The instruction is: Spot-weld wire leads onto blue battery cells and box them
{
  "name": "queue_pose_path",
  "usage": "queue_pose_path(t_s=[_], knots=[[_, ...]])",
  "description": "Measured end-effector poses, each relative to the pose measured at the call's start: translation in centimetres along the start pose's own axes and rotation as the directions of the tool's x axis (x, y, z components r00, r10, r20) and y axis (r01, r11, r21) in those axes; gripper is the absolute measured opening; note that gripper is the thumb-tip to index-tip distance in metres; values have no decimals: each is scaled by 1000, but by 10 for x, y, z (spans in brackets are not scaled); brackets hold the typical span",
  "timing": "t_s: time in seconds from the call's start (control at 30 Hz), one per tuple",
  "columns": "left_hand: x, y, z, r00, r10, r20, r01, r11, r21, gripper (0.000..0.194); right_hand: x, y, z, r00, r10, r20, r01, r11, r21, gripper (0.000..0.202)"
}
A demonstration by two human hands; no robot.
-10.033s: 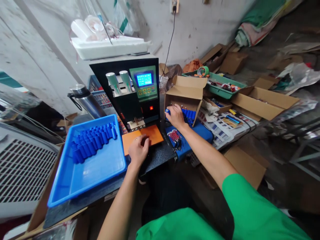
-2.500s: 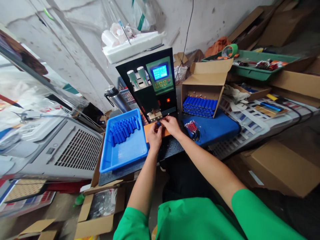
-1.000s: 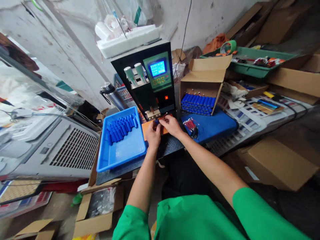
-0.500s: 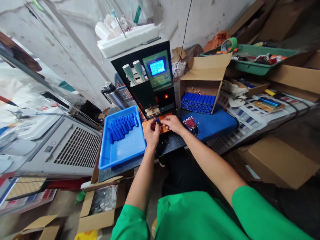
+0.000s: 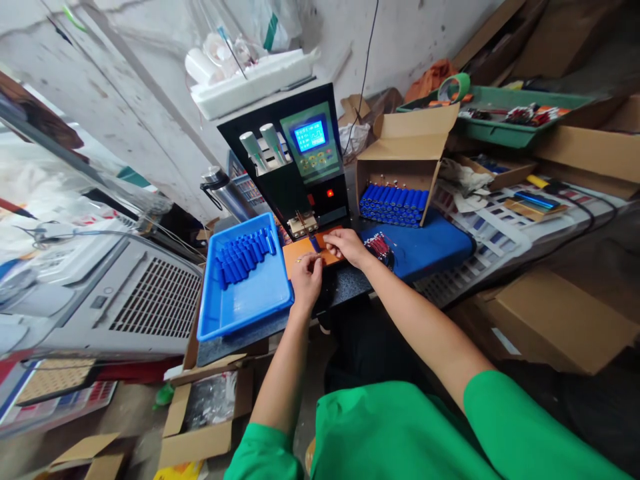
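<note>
A blue cylindrical cell [image 5: 315, 244] rests on the orange board [image 5: 296, 253], just below the metal tips of a black machine [image 5: 300, 193] with a lit screen. My left hand [image 5: 306, 275] is at the board's front edge, below the cell, its fingers curled; what they hold, if anything, is too small to make out. To the right of the cell is my right hand [image 5: 343, 244], thumb and forefinger pinched together near it; anything between them is too small to tell.
On the left, a blue tray [image 5: 250, 307] holds several blue cells. A cardboard box [image 5: 400, 140] with more cells stands at the right, behind red-tipped wires [image 5: 379, 247] on a blue surface [image 5: 435, 247]. A metal flask [image 5: 233, 197] is beside the machine.
My left hand has drawn back from the blue cell toward the board's front edge, leaving the cell in view. My right hand stays close to where it was.
</note>
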State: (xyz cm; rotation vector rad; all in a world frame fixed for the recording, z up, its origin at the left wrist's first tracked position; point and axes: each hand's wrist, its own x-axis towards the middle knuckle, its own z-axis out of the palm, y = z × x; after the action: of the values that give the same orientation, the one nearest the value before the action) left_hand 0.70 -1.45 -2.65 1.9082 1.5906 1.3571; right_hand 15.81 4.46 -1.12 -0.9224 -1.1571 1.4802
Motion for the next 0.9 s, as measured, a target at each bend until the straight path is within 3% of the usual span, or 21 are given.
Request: queue_pose_path(t_s=[0.27,0.47,0.63,0.73,0.8,0.9], knots=[[5,1,-6,998,-4,56,2,999,36,15,-6,7,3,966,-180,185,226,936,-270,18],[7,-2,-6,997,-27,68,26,999,23,18,-7,10,3,952,-222,212,286,892,-351,15],[2,0,-5,999,-32,-19,32,999,-38,11,-7,7,3,973,-176,150,212,939,-272,18],[2,0,-5,998,36,-60,-35,999,11,7,-7,4,2,991,-119,58,126,983,-137,23],[5,-1,-5,993,111,-27,-109,991,77,20,-6,3,1,997,-81,8,82,996,-35,25],[12,-6,-4,981,159,111,-172,978,120,36,-4,1,0,998,-50,-34,51,997,58,28]])
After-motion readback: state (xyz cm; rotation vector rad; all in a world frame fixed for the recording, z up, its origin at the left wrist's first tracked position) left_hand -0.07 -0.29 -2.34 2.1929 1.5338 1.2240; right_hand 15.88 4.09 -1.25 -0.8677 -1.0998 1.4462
